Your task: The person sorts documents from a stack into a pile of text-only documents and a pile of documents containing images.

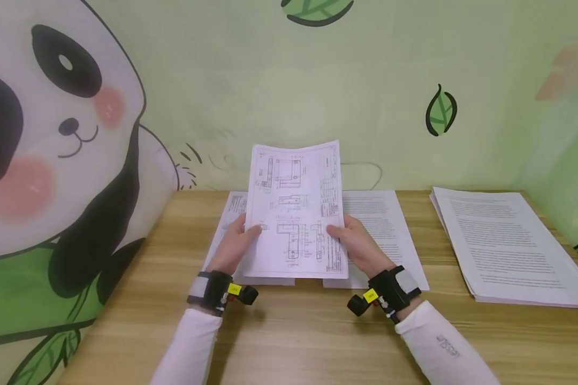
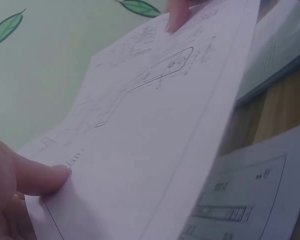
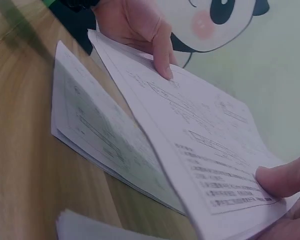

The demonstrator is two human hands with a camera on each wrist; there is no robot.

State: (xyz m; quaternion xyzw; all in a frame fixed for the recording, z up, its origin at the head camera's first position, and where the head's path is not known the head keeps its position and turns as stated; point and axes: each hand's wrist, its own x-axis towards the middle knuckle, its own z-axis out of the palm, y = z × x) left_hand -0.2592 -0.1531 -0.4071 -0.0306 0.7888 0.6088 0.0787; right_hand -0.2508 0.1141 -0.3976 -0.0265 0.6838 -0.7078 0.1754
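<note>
Both hands hold a small stack of paper sheets (image 1: 296,208) up over the table, tilted toward the head camera. Its top sheet carries technical line drawings, with a block of text along one side. My left hand (image 1: 233,243) grips the left edge, thumb on the front face and fingers behind the paper. At the right edge, my right hand (image 1: 363,246) pinches the stack the same way, its thumb (image 3: 282,180) beside the printed text. The fingers behind the sheets are mostly hidden.
Under the held stack lie a pile with drawings (image 2: 255,185) at left and a pile of text pages (image 1: 382,230) at right, both partly covered. Farther right, a thicker text pile (image 1: 506,246) sits on the wooden table (image 1: 289,331). A panda-printed backdrop (image 1: 289,85) stands behind.
</note>
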